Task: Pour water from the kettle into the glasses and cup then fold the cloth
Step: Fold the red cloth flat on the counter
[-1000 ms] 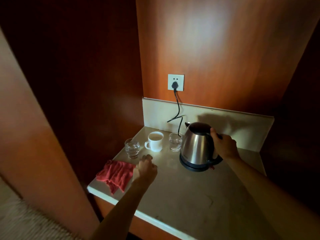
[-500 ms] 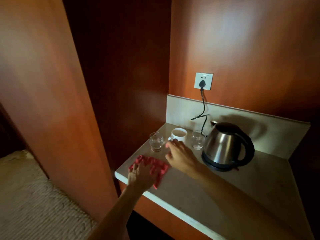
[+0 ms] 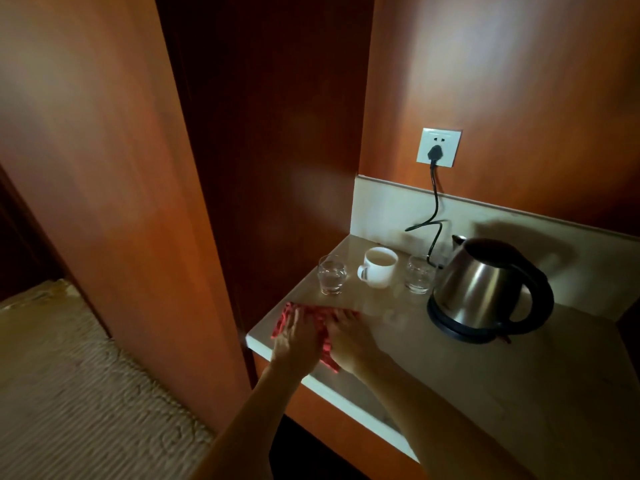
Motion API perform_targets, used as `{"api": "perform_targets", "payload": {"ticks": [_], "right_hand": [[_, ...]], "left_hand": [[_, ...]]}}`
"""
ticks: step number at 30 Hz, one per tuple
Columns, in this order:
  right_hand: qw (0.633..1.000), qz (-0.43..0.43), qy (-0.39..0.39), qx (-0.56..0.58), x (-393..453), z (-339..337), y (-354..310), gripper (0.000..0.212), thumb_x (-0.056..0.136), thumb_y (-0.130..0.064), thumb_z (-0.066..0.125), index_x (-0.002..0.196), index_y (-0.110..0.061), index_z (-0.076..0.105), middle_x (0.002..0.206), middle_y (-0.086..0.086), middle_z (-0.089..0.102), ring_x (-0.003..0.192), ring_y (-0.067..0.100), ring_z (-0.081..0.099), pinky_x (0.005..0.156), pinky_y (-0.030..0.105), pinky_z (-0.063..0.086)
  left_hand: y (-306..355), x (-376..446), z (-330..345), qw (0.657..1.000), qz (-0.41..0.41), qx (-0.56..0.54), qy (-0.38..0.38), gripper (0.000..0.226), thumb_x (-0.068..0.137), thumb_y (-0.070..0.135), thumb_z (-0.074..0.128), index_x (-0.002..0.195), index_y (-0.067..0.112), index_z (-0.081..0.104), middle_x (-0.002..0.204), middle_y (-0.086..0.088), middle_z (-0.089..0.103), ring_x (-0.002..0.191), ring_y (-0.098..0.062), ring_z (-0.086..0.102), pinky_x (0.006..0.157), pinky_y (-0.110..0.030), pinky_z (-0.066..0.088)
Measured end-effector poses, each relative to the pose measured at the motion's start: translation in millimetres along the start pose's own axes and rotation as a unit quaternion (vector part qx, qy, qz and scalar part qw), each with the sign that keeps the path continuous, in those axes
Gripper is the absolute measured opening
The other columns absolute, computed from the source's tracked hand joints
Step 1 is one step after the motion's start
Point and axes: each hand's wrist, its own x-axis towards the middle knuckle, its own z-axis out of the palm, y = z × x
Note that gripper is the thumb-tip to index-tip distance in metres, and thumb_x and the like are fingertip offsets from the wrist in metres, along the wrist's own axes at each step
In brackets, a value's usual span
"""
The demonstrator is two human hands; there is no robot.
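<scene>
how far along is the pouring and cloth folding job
Pouring looks done: the steel kettle sits on its base, with liquid in the white cup. In hand: left hand and right hand lie flat on the red cloth. Left: folding it.

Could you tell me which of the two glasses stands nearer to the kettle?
The right glass, between the white cup and the kettle. The other glass stands left of the cup.

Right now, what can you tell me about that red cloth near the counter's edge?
The red cloth looks like soft, thin fabric, rumpled rather than neatly folded. It lies flat on the pale counter at its front left corner, in front of the left glass. The left hand and right hand both press on it, hiding much of it; one corner trails toward the counter's front edge.
</scene>
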Motion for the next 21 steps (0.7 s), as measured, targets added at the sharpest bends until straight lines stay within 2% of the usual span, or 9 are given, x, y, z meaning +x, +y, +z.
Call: {"api": "perform_targets", "payload": {"ticks": [2, 4, 7, 11, 13, 14, 16, 18, 21], "right_hand": [[1.0, 0.011, 0.017, 0.021, 3.7, 6.4, -2.6, 0.033, 0.07, -0.018, 0.083, 0.098, -0.003, 0.075, 0.099, 0.016, 0.075, 0.09, 0.034, 0.074, 0.084, 0.045, 0.061], [0.999, -0.018, 0.025, 0.007, 3.7, 24.4, 3.5, 0.036, 0.078, -0.026, 0.065, 0.101, -0.001, 0.078, 0.102, 0.016, 0.076, 0.094, 0.032, 0.076, 0.085, 0.046, 0.063], [0.999, -0.026, 0.026, -0.028, 14.4, 38.3, 18.1, 0.059, 0.079, -0.04, 0.048, 0.113, -0.003, 0.077, 0.113, 0.016, 0.074, 0.104, 0.031, 0.074, 0.093, 0.047, 0.059], [0.999, 0.011, 0.014, -0.048, 36.7, 30.1, 13.9, 0.04, 0.077, -0.029, 0.042, 0.087, -0.006, 0.075, 0.087, 0.014, 0.074, 0.08, 0.032, 0.073, 0.076, 0.042, 0.061], [0.999, 0.011, 0.009, -0.043, 41.5, 30.8, 16.1, 0.029, 0.083, -0.024, 0.054, 0.091, -0.005, 0.073, 0.091, 0.017, 0.074, 0.086, 0.035, 0.072, 0.082, 0.045, 0.059], [0.999, 0.0, 0.02, -0.038, 37.8, 32.6, 17.0, 0.026, 0.081, -0.024, 0.068, 0.095, -0.004, 0.075, 0.095, 0.017, 0.075, 0.089, 0.035, 0.073, 0.083, 0.044, 0.06], [1.0, -0.007, 0.011, -0.005, 27.5, 35.9, 20.6, 0.051, 0.062, -0.028, 0.091, 0.102, 0.001, 0.076, 0.101, 0.018, 0.077, 0.092, 0.033, 0.076, 0.083, 0.043, 0.063], [0.999, 0.001, 0.018, 0.026, 15.1, 35.4, 26.4, 0.066, 0.053, -0.029, 0.096, 0.106, 0.005, 0.076, 0.105, 0.021, 0.077, 0.095, 0.034, 0.077, 0.083, 0.045, 0.064], [0.999, -0.004, 0.04, 0.029, -10.2, 29.3, 38.4, 0.058, 0.062, -0.028, 0.085, 0.11, 0.003, 0.076, 0.11, 0.021, 0.076, 0.1, 0.035, 0.076, 0.086, 0.044, 0.063]], "left_hand": [[-5.1, -2.4, 15.2, 0.999, 0.046, -0.004, 0.004, 0.034, 0.093, 0.032, 0.063, 0.119, 0.01, 0.065, 0.119, -0.009, 0.065, 0.118, -0.027, 0.058, 0.108, -0.051, 0.04], [-16.3, -4.6, 30.9, 0.999, 0.033, 0.012, 0.015, 0.037, 0.096, 0.034, 0.053, 0.124, 0.012, 0.064, 0.129, -0.015, 0.061, 0.127, -0.035, 0.053, 0.109, -0.057, 0.035], [-18.3, 1.7, 40.9, 0.999, -0.007, 0.035, 0.031, 0.036, 0.094, 0.034, 0.053, 0.116, 0.011, 0.069, 0.123, -0.023, 0.063, 0.117, -0.047, 0.057, 0.099, -0.062, 0.044], [-10.2, 12.2, 40.6, 0.997, 0.007, 0.063, 0.035, 0.042, 0.089, 0.035, 0.045, 0.117, 0.014, 0.069, 0.12, -0.025, 0.064, 0.113, -0.051, 0.058, 0.095, -0.066, 0.046], [-16.7, 14.2, 43.6, 0.997, 0.009, 0.074, -0.009, 0.044, 0.089, 0.037, 0.043, 0.118, 0.017, 0.069, 0.123, -0.023, 0.064, 0.117, -0.05, 0.056, 0.096, -0.067, 0.044], [-19.1, 13.3, 46.4, 0.996, -0.001, 0.084, -0.029, 0.045, 0.088, 0.039, 0.043, 0.119, 0.019, 0.069, 0.125, -0.021, 0.063, 0.119, -0.049, 0.055, 0.099, -0.067, 0.042], [-18.4, 10.7, 47.6, 0.994, -0.006, 0.102, -0.035, 0.046, 0.088, 0.041, 0.043, 0.119, 0.02, 0.069, 0.126, -0.019, 0.063, 0.121, -0.048, 0.054, 0.1, -0.067, 0.041], [5.4, 5.1, 31.1, 0.997, -0.007, 0.068, -0.04, 0.044, 0.086, 0.039, 0.044, 0.112, 0.019, 0.074, 0.12, -0.018, 0.067, 0.114, -0.048, 0.059, 0.091, -0.067, 0.047], [43.3, -8.5, 9.1, 0.997, 0.033, 0.068, 0.027, 0.038, 0.078, 0.032, 0.046, 0.086, 0.019, 0.08, 0.096, -0.009, 0.075, 0.092, -0.038, 0.071, 0.073, -0.062, 0.056]]}}
